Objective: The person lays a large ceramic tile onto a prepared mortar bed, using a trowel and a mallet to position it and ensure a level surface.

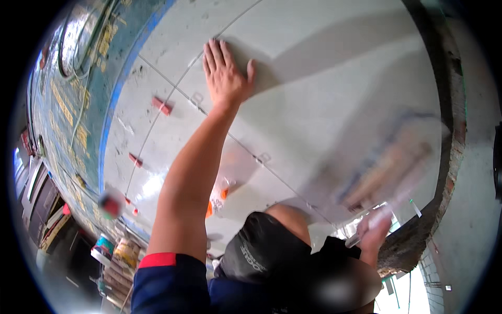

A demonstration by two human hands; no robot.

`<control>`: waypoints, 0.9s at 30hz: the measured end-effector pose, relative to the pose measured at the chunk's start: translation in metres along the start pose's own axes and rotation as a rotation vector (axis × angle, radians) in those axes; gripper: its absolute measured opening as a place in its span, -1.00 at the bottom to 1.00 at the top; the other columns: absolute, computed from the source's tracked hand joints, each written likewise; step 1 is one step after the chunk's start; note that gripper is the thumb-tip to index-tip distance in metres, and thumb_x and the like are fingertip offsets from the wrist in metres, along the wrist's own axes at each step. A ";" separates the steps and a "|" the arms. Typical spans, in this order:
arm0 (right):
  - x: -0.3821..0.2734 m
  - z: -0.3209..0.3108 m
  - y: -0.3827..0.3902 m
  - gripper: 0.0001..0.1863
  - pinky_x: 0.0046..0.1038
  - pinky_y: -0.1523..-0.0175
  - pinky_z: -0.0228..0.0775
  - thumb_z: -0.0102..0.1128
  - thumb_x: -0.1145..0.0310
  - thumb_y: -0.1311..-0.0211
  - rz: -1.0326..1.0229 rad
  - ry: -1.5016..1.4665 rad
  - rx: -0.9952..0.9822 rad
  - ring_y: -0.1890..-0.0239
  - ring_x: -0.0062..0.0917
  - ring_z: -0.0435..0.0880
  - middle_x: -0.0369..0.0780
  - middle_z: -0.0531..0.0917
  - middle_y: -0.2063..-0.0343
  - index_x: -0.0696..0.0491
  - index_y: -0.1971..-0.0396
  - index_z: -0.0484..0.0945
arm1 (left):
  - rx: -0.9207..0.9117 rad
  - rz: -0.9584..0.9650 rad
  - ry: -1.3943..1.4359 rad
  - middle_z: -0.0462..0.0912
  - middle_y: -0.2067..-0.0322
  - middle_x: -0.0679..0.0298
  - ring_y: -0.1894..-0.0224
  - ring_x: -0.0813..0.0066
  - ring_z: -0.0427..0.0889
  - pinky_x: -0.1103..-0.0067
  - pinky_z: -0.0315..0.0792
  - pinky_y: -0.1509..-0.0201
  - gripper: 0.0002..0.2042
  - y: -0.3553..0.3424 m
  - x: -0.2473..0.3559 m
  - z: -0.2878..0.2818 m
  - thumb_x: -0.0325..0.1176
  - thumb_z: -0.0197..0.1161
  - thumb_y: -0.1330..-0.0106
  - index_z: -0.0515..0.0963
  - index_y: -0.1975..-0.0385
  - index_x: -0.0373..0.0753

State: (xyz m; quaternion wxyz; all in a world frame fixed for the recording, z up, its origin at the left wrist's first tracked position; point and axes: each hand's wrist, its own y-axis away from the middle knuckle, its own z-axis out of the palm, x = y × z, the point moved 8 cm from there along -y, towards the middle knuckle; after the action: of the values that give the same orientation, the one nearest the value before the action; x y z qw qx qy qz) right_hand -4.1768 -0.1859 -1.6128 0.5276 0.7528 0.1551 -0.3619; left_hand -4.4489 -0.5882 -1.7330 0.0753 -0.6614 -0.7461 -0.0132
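My left hand [226, 78] lies flat on a large light grey floor tile [324, 47], fingers stretched out and thumb apart, beside a tile joint. It holds nothing. At the lower right my right hand [372, 233] is smeared by motion, its fingers wrapped round the pale handle of a tool. Ahead of that hand a brownish shape with dark blue edges [387, 162] is streaked over the tile; its kind is too blurred to tell. Red tile-levelling wedges [162, 106] sit along a joint to the left. Small clips [261, 158] stand in the joint nearer my knee.
Blue tape [107, 125] borders the tiles on the left, beside green printed floor covering [68, 110]. Orange pieces [225, 193] lie near my bent leg. Buckets [127, 251] stand at the lower left. A rough, dark edge [454, 167] runs along the tile's right side.
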 end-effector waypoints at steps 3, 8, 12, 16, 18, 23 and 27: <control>0.022 -0.048 0.032 -0.43 -0.58 0.73 0.08 -0.26 -0.22 -0.33 -0.374 0.001 0.266 0.83 -0.64 0.27 -0.34 0.28 0.82 0.06 0.36 0.36 | 0.019 0.028 0.005 -0.03 -0.35 -0.13 -0.43 0.02 -0.17 0.31 -0.28 -0.46 -0.19 -0.011 0.017 -0.007 0.12 -0.06 -0.26 0.03 -0.29 -0.49; 0.077 -0.010 -0.040 -0.49 -0.57 0.73 0.09 -0.15 -0.17 -0.34 0.408 0.402 0.113 0.83 -0.65 0.28 -0.36 0.30 0.80 0.03 0.50 0.32 | -0.004 0.045 0.020 -0.02 -0.34 -0.14 -0.42 0.01 -0.14 0.30 -0.23 -0.45 -0.19 0.011 0.033 0.003 0.12 -0.03 -0.24 0.06 -0.28 -0.48; -0.028 -0.046 -0.022 -0.38 -0.61 0.75 0.06 -0.27 -0.29 -0.30 0.268 0.100 0.109 0.85 -0.66 0.24 -0.35 0.28 0.84 0.02 0.56 0.31 | 0.000 0.028 0.000 -0.01 -0.34 -0.12 -0.42 0.00 -0.13 0.30 -0.22 -0.45 -0.20 0.014 0.018 -0.007 0.12 -0.03 -0.25 0.07 -0.28 -0.48; -0.015 -0.093 0.027 -0.34 -0.61 0.62 0.25 -0.29 -0.29 -0.29 -0.330 -0.238 0.069 0.72 -0.61 0.38 -0.29 0.42 0.70 0.12 0.30 0.34 | 0.038 0.053 -0.031 -0.02 -0.34 -0.11 -0.42 0.00 -0.14 0.30 -0.22 -0.45 -0.20 -0.005 0.021 -0.012 0.14 -0.06 -0.25 0.06 -0.28 -0.47; 0.039 -0.107 0.025 -0.46 -0.51 0.52 0.35 -0.03 -0.07 -0.24 -0.713 0.462 0.439 0.62 -0.54 0.46 -0.26 0.48 0.62 0.17 0.15 0.34 | 0.035 0.056 -0.008 -0.03 -0.35 -0.11 -0.42 0.00 -0.14 0.30 -0.22 -0.45 -0.19 -0.008 0.036 -0.001 0.14 -0.06 -0.26 0.06 -0.28 -0.46; 0.123 -0.124 -0.098 -0.31 -0.46 0.66 0.17 -0.05 -0.30 -0.19 0.463 0.432 0.406 0.71 -0.57 0.31 -0.29 0.36 0.65 0.14 0.18 0.42 | 0.022 0.066 0.001 -0.03 -0.34 -0.13 -0.42 -0.01 -0.14 0.28 -0.21 -0.45 -0.18 -0.009 0.036 0.013 0.12 -0.02 -0.24 0.03 -0.29 -0.47; -0.021 -0.107 -0.049 -0.37 -0.63 0.58 0.21 -0.14 -0.14 -0.33 0.106 0.116 -0.129 0.57 -0.64 0.40 -0.24 0.48 0.39 0.14 -0.08 0.30 | -0.057 0.003 0.011 -0.02 -0.34 -0.15 -0.42 -0.04 -0.14 0.28 -0.22 -0.45 -0.19 0.007 0.016 -0.004 0.09 0.00 -0.22 0.04 -0.28 -0.49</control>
State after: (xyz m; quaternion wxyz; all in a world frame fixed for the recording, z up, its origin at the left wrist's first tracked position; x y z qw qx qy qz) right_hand -4.1802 -0.0661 -1.6122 0.5834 0.7441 0.1684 -0.2786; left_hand -4.4430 -0.5722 -1.7277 0.0604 -0.6645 -0.7439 -0.0381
